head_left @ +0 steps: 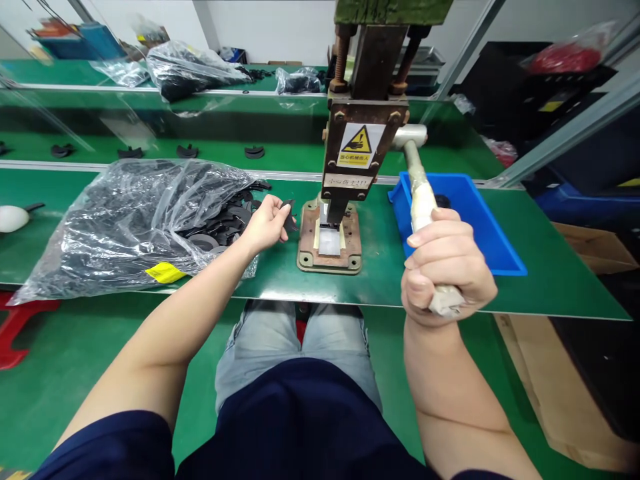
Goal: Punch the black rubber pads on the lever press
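Note:
Between the fingers of my left hand (270,223) is a small black curved plastic part (290,217), just left of the press base. My right hand (447,270) is wrapped round the taped lever handle (421,190) of a hand press (367,107). Under the press ram, a metal fixture (329,241) sits on the rusty base plate (307,250); no black part is visible on it. A clear plastic bag (125,213) lies beside my left hand, its mouth spilling many black curved parts (225,227).
Behind my right hand stands a blue bin (493,227) with something dark inside. Several black parts (187,152) lie in a row on the green strip behind the bench. More bags (190,67) rest on the back shelf. A white rounded object (14,219) is at far left.

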Demonstrator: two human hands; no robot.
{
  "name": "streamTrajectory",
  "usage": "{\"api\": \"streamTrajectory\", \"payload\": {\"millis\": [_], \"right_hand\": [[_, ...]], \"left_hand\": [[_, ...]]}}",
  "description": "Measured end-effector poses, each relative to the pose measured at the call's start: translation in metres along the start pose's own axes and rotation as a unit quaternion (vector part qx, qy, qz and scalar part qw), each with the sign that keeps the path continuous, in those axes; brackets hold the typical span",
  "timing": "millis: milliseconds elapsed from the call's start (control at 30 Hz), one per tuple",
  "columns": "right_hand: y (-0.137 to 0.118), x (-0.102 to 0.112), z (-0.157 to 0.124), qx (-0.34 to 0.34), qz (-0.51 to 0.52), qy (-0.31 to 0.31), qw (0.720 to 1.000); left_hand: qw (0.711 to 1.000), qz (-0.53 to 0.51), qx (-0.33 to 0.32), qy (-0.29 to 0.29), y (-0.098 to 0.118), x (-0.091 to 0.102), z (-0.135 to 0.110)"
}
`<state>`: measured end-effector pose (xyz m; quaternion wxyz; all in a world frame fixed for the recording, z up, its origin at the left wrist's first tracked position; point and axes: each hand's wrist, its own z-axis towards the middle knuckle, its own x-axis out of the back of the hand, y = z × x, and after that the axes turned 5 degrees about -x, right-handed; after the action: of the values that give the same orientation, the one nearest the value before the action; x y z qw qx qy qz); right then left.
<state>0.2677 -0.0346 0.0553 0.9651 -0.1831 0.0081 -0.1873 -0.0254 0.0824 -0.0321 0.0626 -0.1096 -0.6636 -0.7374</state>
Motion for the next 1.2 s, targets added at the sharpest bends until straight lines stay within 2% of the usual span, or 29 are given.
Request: {"api": "streamTrajectory", "payload": {"millis": [133, 400, 733, 1000, 1200], "right_hand": [[0.001, 0.000, 0.000, 0.005, 0.005, -0.006, 1.000], [0.000, 0.000, 0.000, 0.000, 0.012, 0.003, 1.000], [0.001, 0.000, -0.001, -0.002, 0.030, 0.003, 1.000], [0.001, -0.001, -0.002, -0.003, 0.029, 0.004, 1.000], [0.001, -0.001, -0.003, -0.011, 0.015, 0.009, 1.000]], "left_hand": [[0.997, -0.074, 0.034, -0.007, 0.006, -0.006, 0.003], [0.985, -0.105, 0.081, -0.110, 0.018, -0.011, 0.008], [0.965, -0.067, 0.169, -0.191, 0.037, -0.049, 0.017], [0.957, 0.052, 0.202, -0.201, 0.045, -0.055, 0.027], [0.954, 0.076, 0.225, -0.183, 0.051, -0.061, 0.027]]}}
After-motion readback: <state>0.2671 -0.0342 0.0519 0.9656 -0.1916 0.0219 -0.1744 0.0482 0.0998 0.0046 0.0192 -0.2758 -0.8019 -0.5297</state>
